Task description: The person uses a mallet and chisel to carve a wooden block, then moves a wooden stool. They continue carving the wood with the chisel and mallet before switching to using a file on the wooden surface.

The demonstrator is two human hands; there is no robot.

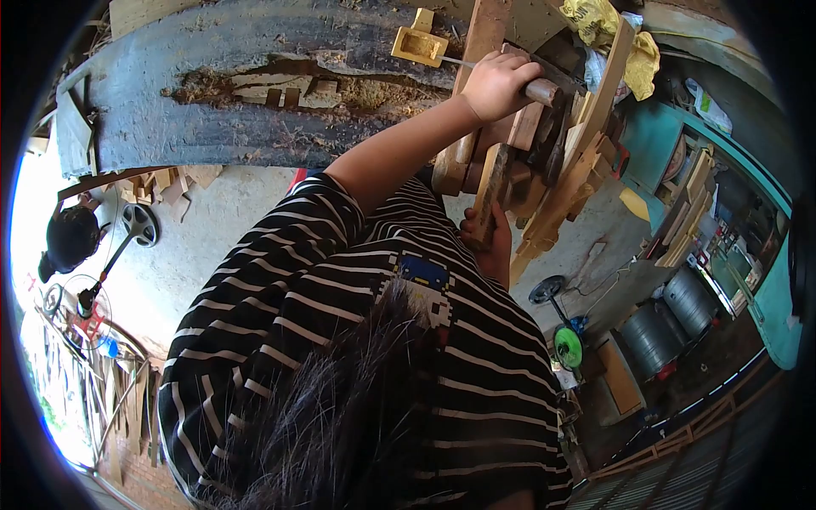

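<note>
My left hand (501, 85) is closed around a tool with a round wooden handle (542, 91). From the other side of that fist a thin metal shaft (457, 62) points at a small yellowish wooden block (420, 46) with a hollow in its face; whether they touch is unclear. Lower down, near my chest, my right hand (487, 229) grips a thick wooden piece (490, 180), its fingers wrapped round the lower end. Behind both hands lie stacked wooden pieces and boards (527, 126).
A large dark, weathered slab (195, 64) with a ragged hollow spans the top left. Long boards (599, 93) and a yellow bag (595, 21) stand right of my hands. Fans, scrap wood (119, 399), metal drums (653, 338) and a teal cabinet (650, 157) are farther off.
</note>
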